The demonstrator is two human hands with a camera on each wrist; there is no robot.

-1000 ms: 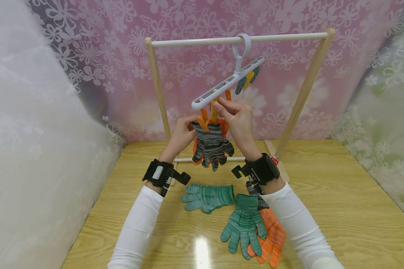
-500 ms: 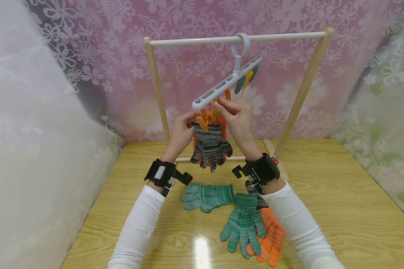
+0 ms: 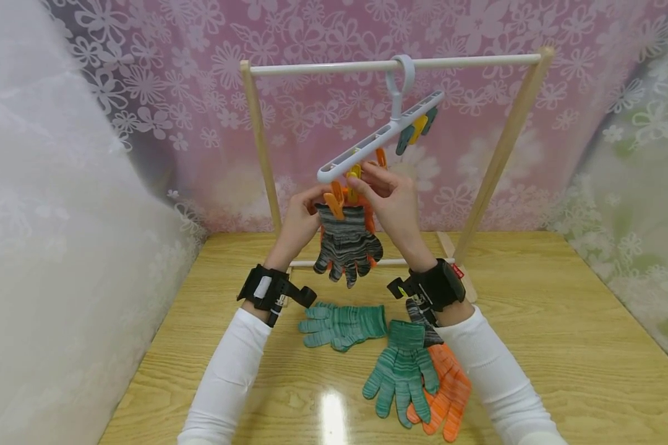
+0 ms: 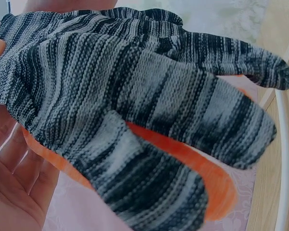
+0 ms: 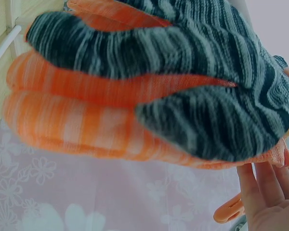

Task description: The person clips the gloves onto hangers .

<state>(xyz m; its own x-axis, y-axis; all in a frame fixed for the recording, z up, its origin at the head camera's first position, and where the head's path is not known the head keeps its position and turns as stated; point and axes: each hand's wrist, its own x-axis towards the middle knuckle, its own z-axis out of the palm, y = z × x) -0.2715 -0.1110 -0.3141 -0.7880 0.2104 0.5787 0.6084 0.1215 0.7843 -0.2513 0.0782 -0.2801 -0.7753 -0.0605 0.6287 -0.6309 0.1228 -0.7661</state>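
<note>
A black-and-grey striped knit glove (image 3: 347, 238) hangs fingers down below the near end of a pale grey clip hanger (image 3: 378, 137). Behind it shows an orange glove (image 5: 77, 120), mostly covered. My left hand (image 3: 302, 216) pinches the striped glove's cuff at its left corner, its fingertips behind the cloth. An orange clothespin (image 3: 335, 204) sits over that cuff. Just right of it, my right hand (image 3: 392, 194) pinches a yellow clothespin (image 3: 353, 185) between thumb and fingers, close under the hanger bar. Another orange clothespin (image 3: 381, 157) hangs behind the right fingers.
The hanger hooks over a white rod (image 3: 334, 67) on a wooden frame (image 3: 495, 167). More clothespins (image 3: 417, 130) hang at its far end. On the table (image 3: 534, 346) lie two green gloves (image 3: 347, 327), an orange glove (image 3: 451, 395) and a striped glove (image 3: 423, 321) partly under my right wrist.
The hanger's far end has swung slightly right. My right thumb has shifted a little on the yellow clothespin. The hanging gloves have drifted slightly left; my left hand stays at the cuff.
</note>
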